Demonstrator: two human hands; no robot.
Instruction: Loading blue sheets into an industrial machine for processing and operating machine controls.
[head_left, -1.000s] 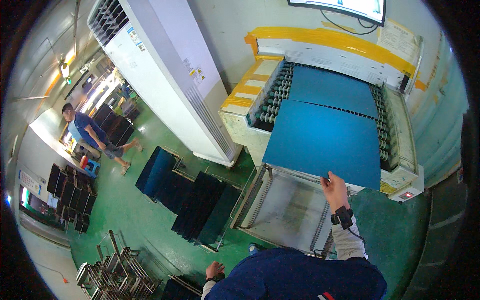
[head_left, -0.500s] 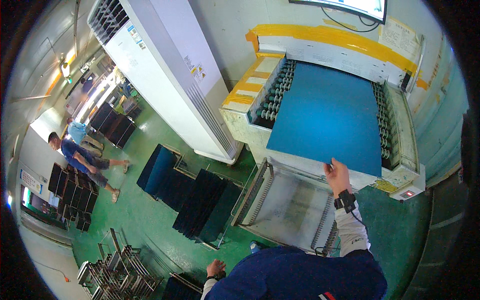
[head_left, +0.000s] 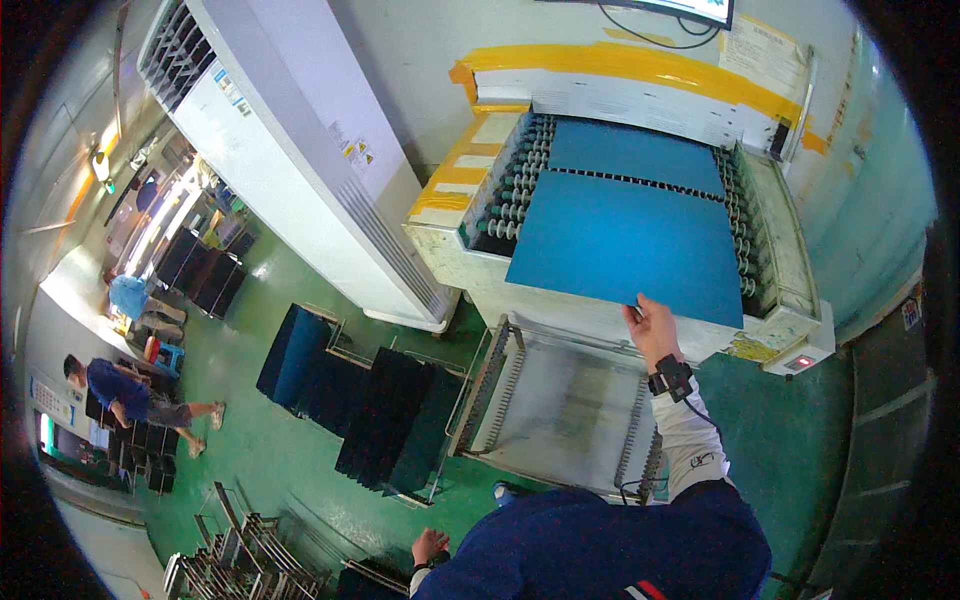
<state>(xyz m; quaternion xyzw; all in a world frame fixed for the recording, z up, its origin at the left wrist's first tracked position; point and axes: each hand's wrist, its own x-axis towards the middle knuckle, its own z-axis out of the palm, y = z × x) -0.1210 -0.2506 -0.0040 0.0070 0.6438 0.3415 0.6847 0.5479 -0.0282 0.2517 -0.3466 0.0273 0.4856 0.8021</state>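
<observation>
A flat blue panel [head_left: 625, 240] lies on the roller conveyor [head_left: 501, 212], its near edge overhanging the machine's front. My right hand [head_left: 654, 330] is at that near edge, its thumb and fingers closed on it. Behind, a second blue panel [head_left: 637, 156] rests on the rollers, with a narrow gap between the two. My left hand [head_left: 430, 546] hangs low near my body, fingers loosely apart, holding nothing. Below the conveyor's front stands a metal rack [head_left: 565, 395] with coiled, slotted sides and no panels in it.
Racks of dark panels [head_left: 385, 420] stand on the green floor to the left, beside a tall white air conditioner [head_left: 290, 150]. Bare metal racks [head_left: 245, 555] are piled at lower left. One person [head_left: 125, 390] walks at far left; another in light blue [head_left: 130, 297] is farther back.
The near blue panel has come slightly toward me with my right hand at its edge, and a gap now shows behind it. The walking person has moved farther left.
</observation>
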